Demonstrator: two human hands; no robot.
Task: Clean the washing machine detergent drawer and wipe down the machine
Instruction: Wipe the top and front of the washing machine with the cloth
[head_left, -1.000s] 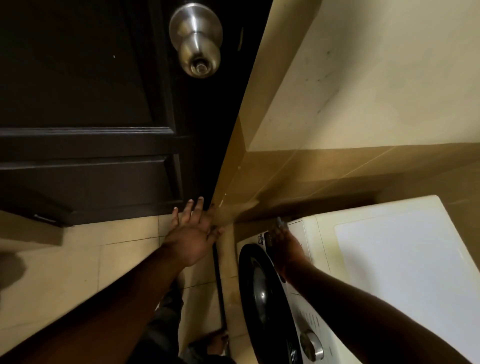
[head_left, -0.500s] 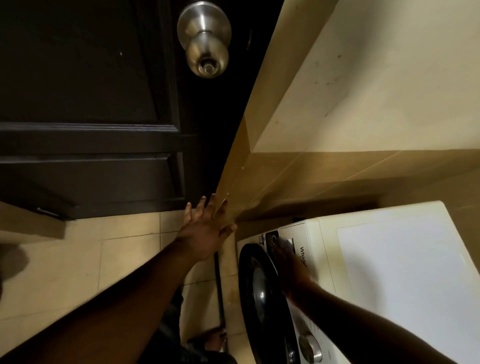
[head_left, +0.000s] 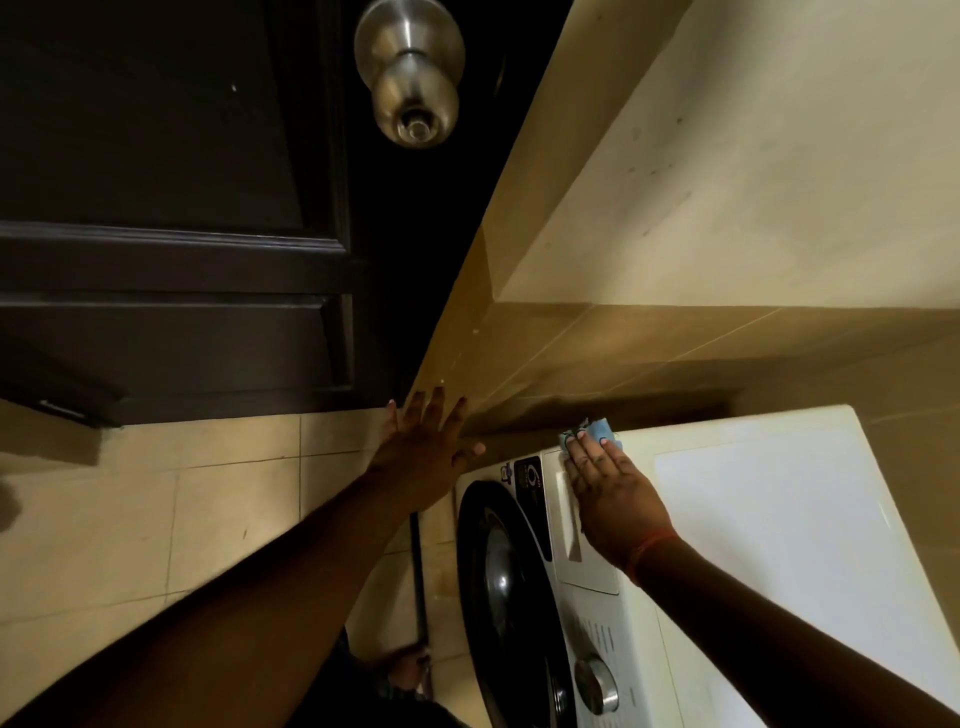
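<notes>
A white front-loading washing machine stands at the lower right, with its dark round door and a silver dial on the front. The detergent drawer is closed. My right hand lies flat at the machine's top front corner, pressing a blue cloth that shows only past the fingertips. My left hand is spread flat against the tiled wall corner, holding nothing.
A dark wooden door with a steel knob fills the upper left. Beige wall tiles rise right behind the machine. A dark pole stands between wall and machine. My foot rests on the tiled floor.
My right hand moved up from the door edge and front panel onto the machine's top front corner, and the blue cloth now shows under it. My left hand slid slightly right along the wall.
</notes>
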